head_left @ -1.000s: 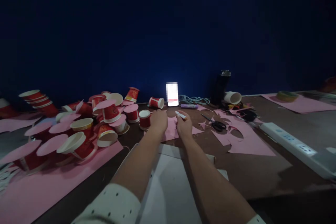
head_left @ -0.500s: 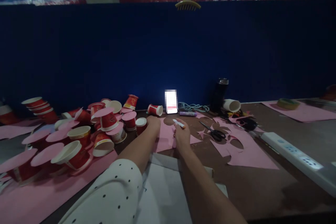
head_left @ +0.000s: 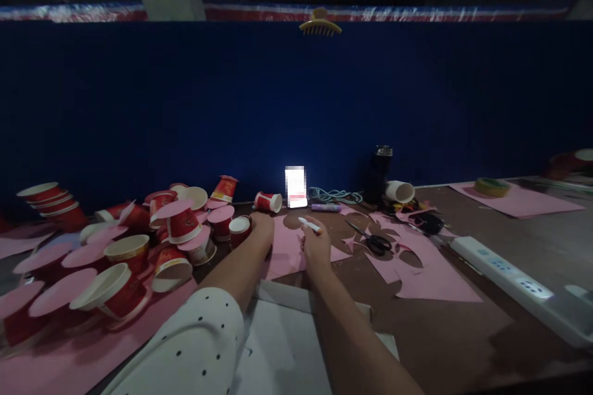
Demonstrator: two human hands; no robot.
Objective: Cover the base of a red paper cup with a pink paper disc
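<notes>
We see the desk (head_left: 463,333) running up to a dark blue partition (head_left: 296,99) at its far edge, and most of the free surface lies on the right half, a bare brown stretch between the cut pink paper scraps (head_left: 417,259) and the white power strip (head_left: 509,271) that lies aslant toward the right edge. The left side is crowded: a heap of red paper cups (head_left: 139,241), many capped with pink paper discs, sits on a long pink sheet (head_left: 60,352) reaching the near left corner. Along the far edge stand a lit phone (head_left: 296,187), a purple marker (head_left: 327,207), a coiled cable (head_left: 336,195), a dark bottle (head_left: 380,171) and a tipped white cup (head_left: 399,191); black scissors (head_left: 375,241) lie on the scraps just right of our hands. At the near edge a white sheet (head_left: 287,352) lies under our forearms. Our left hand (head_left: 260,228) rests with fingers curled loosely on the left edge of a pink paper piece (head_left: 290,250), just beside a small red cup (head_left: 239,227); whether it grips anything we cannot tell. Our right hand (head_left: 316,245) is closed around a white pen with an orange tip (head_left: 309,225), held over the right part of that same pink piece, near the middle of the desk.
</notes>
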